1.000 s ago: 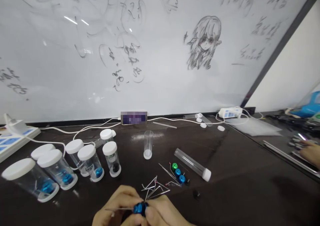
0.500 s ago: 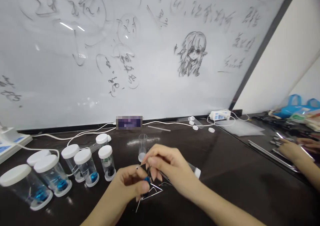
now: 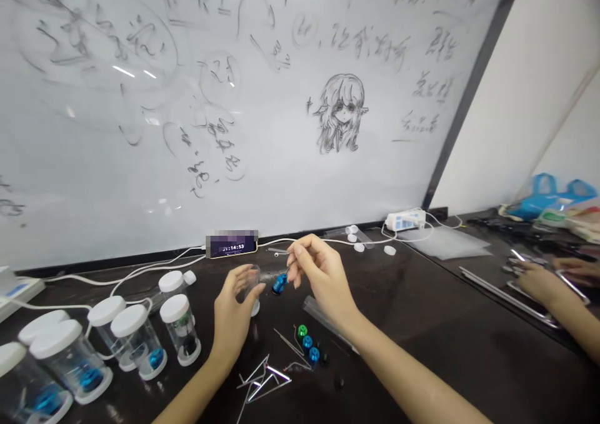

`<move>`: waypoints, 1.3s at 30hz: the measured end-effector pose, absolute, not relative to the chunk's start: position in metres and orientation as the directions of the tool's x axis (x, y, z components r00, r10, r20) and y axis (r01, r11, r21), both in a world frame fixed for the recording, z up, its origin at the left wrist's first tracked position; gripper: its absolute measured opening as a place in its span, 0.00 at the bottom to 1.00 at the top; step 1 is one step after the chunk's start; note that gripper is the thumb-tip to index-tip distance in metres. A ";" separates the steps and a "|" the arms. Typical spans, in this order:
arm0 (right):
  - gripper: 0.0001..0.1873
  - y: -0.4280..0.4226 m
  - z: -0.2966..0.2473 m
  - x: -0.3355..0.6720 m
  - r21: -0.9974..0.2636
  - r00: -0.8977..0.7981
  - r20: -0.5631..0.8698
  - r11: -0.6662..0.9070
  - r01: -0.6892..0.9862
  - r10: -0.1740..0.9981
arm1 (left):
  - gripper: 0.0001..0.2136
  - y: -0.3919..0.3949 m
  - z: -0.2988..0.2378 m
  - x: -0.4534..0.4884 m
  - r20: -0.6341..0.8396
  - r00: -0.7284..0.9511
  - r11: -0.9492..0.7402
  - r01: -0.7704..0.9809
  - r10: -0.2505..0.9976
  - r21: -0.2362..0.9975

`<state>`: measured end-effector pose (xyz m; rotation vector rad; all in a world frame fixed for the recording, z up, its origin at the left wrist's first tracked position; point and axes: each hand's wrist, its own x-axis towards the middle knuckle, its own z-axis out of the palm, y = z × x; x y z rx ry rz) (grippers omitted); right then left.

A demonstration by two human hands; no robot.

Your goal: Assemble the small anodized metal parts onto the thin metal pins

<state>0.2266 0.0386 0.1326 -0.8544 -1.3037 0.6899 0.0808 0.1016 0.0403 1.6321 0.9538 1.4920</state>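
My left hand [image 3: 232, 314] is curled around an upright clear plastic tube [image 3: 255, 306] with a white base, thumb in front and fingers behind. Just to its right, my right hand [image 3: 323, 280] pinches a thin stem or wire between thumb and fingertips. From it hangs a small shiny blue metal part [image 3: 280, 283], beside the tube and above the table. Below my hands lie several bent silver metal rods [image 3: 265, 383], a small green part [image 3: 302, 330] and two small blue parts [image 3: 307, 342], with thin wires near them.
Several white-capped clear jars [image 3: 140, 339] stand at the left, some holding blue parts. A phone [image 3: 232, 246] with a timer leans on the whiteboard [image 3: 281, 180]. Loose white caps [image 3: 359, 247] and a power strip [image 3: 405, 219] sit at the back. Another person's hands [image 3: 539, 283] work at the right.
My hands have parted. The left has let go of the blue part and moved up to the tube; the right has lifted the blue part. The rods now show on the table. The view has shifted.
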 end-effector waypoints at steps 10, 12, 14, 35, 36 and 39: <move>0.11 0.036 0.135 0.217 -0.868 0.069 0.495 0.496 -0.001 0.866 | 0.17 0.070 0.079 0.061 0.528 0.188 -0.552 0.109 0.828 0.827; 0.11 0.033 0.135 0.217 -0.832 0.006 0.536 0.526 0.176 0.844 | 0.18 0.068 0.086 0.057 0.558 0.182 -0.581 0.119 0.810 0.805; 0.11 0.030 0.137 0.220 -0.705 -0.054 0.611 0.574 0.417 0.790 | 0.17 0.065 0.092 0.055 0.590 0.180 -0.615 0.140 0.787 0.776; 0.18 0.016 0.151 0.227 0.012 -0.577 0.458 0.645 0.764 0.676 | 0.15 0.055 0.085 0.052 0.665 0.196 -0.691 0.141 0.721 0.709; 0.18 0.016 0.151 0.226 -0.032 -0.573 0.457 0.657 0.753 0.680 | 0.15 0.056 0.087 0.051 0.663 0.211 -0.693 0.139 0.718 0.707; 0.16 0.016 0.154 0.225 -0.210 -0.535 0.462 0.673 0.709 0.707 | 0.16 0.061 0.094 0.045 0.602 0.259 -0.643 0.115 0.755 0.757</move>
